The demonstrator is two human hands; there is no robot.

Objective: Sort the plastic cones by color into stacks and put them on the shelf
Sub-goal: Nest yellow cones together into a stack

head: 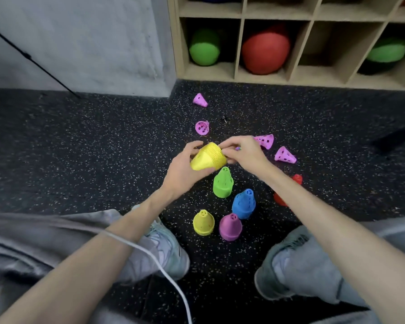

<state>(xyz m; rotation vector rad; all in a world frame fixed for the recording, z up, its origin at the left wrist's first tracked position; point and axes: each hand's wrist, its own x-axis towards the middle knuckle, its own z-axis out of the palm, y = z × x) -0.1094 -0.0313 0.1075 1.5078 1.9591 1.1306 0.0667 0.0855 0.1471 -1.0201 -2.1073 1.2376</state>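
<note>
Two hands on yellow cone stack [208, 157], held above floor [103, 148]: left hand [182, 169] wraps its side, right hand [241, 150] pinches rim. Prob. light, stiff plastic, slick; grip by ribbed rim.

Tilted yellow cone stack [208, 157] above floor

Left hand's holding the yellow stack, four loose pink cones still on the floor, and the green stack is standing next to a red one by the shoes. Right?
Not quite. In the head view the green stack stands next to a blue stack, not a red one; the red cones sit farther right, partly hidden behind the right arm. The left hand does hold the yellow stack, and four loose pink cones lie on the floor.
</note>
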